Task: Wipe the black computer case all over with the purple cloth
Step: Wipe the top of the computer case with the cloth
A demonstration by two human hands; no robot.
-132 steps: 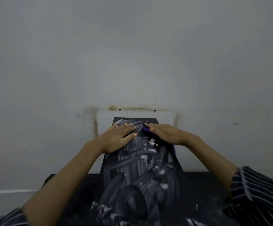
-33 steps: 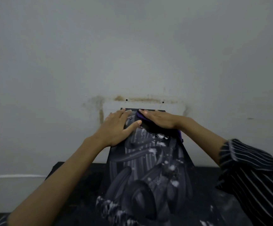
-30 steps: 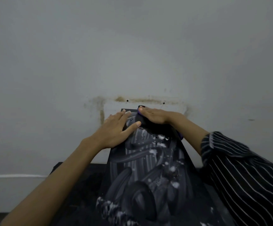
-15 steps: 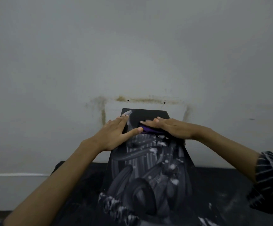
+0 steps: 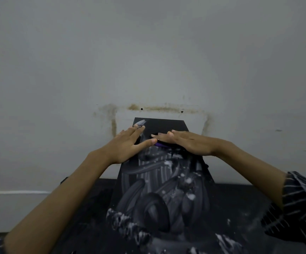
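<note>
The black computer case point(image 5: 164, 182) stands in front of me, its top smeared with grey-white streaks and flecks of dust. Near the far end its surface is plain black. My left hand point(image 5: 128, 145) lies flat on the case's left far part, fingers straight. My right hand point(image 5: 183, 142) presses flat on the purple cloth point(image 5: 162, 144), of which only a thin purple edge shows under the palm and fingers. The thumb tips of both hands almost meet.
A pale wall point(image 5: 148, 61) with brown stain marks and two small holes rises right behind the case. The case stands on a dark dusty surface point(image 5: 240, 208). A white line point(image 5: 14, 192) runs along the wall at lower left.
My right hand drew the cloth back from the case's far edge toward me, leaving the far end plain black. My left hand stayed in place.
</note>
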